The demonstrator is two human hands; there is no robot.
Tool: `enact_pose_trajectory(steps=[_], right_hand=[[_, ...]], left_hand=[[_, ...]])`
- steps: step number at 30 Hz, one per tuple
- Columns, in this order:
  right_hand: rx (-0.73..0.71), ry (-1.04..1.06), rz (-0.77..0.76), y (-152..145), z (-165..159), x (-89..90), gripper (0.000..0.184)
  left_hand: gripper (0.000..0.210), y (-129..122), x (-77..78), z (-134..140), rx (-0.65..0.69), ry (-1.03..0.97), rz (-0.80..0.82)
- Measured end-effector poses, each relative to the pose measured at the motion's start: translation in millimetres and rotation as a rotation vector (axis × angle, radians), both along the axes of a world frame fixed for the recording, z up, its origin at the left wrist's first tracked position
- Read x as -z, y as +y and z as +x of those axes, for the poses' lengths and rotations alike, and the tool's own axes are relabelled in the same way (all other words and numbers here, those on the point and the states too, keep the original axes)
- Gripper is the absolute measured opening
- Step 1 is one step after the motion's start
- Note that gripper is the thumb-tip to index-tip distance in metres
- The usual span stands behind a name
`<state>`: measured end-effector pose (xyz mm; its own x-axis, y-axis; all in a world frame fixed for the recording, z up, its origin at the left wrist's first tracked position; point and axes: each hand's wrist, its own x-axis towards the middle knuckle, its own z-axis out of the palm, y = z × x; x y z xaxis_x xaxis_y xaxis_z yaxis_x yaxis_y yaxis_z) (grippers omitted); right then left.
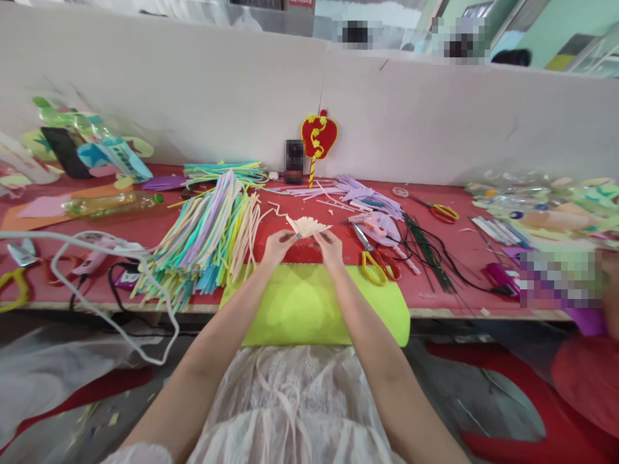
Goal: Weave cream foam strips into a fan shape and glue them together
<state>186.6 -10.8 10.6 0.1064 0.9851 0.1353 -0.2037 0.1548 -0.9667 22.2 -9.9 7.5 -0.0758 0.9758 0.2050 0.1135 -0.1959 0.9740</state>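
A cream, fan-shaped piece of fuzzy pipe cleaner (307, 225) is held up between my two hands over the red table. My left hand (279, 246) pinches its left end. My right hand (330, 247) has its fingers closed on the right end, where a thin tip sticks out. A kinked cream strand trails off from the left side. Just left of my hands lies a big bundle of pastel pipe cleaners (213, 225). Beneath my wrists a yellow-green sheet (309, 306) hangs over the table's front edge.
Scissors (374, 258) and a pink glue gun (380, 225) lie to my right, with lilac pipe cleaners (362, 193) behind. Green wire stems (428, 254) and a black cord spread further right. A red fan-shaped ornament (319, 136) stands against the white partition. Another person's arm shows far right.
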Motion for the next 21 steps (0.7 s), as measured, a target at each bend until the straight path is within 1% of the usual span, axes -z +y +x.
enact_pose_trajectory(steps=[3,10,15,21], right_hand=[[0.025,-0.056,0.008,0.1,0.7,-0.4,0.038],[0.027,-0.068,0.008,0.4,1.0,-0.7,0.041],[0.012,-0.023,0.036,-0.7,0.1,-2.5,0.037],[0.004,-0.088,0.047,-2.5,-0.1,-4.1,0.038]], left_hand=[[0.023,0.2,0.4,0.0,0.014,-0.025,-0.005],[0.026,1.6,1.3,1.6,0.059,-0.111,-0.028],[0.03,2.2,2.5,1.9,0.058,-0.14,-0.049],[0.036,3.2,3.7,-0.5,0.062,-0.158,-0.066]])
